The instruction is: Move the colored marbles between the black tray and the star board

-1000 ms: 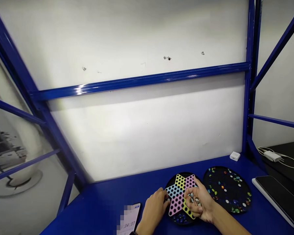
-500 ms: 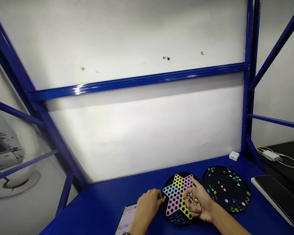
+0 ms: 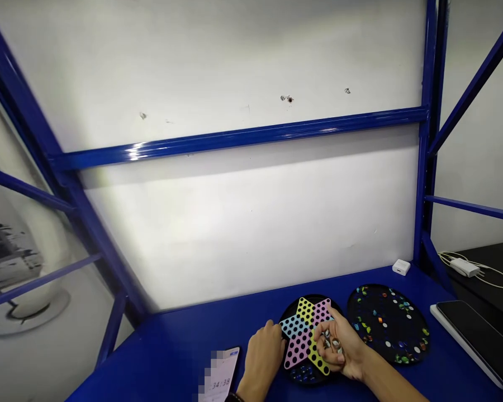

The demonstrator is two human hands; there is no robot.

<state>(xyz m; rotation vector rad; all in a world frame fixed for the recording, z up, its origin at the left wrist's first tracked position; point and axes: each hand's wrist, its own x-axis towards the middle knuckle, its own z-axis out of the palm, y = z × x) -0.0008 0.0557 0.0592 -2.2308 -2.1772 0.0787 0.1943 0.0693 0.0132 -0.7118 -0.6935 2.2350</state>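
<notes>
A star-shaped Chinese checkers board [image 3: 297, 352] in pink, yellow and light blue lies in a round black tray [image 3: 288, 304]. Dark blue marbles [image 3: 304, 374] rest in the tray's near section. My right hand [image 3: 346, 349] is over the board's right side, palm up, its fingers curled round several pale marbles [image 3: 332, 340]. Its thumb points away from me. At the tray's left rim is my left hand [image 3: 263, 354], back up, with its fingers bent and the tips out of sight, so anything in them is hidden.
A second round black tray [image 3: 396, 329] with scattered coloured pieces lies on the blue table [image 3: 171, 352]. Left of my hands is a phone with a timer [image 3: 224, 374]. A white adapter [image 3: 401, 267] sits at the back; a dark-screened device [image 3: 478, 332] is at the right.
My left hand has shifted right and turned, so its fingertips and the small pale piece beside them are now hidden. More of the phone shows. My right hand stays nearly in place.
</notes>
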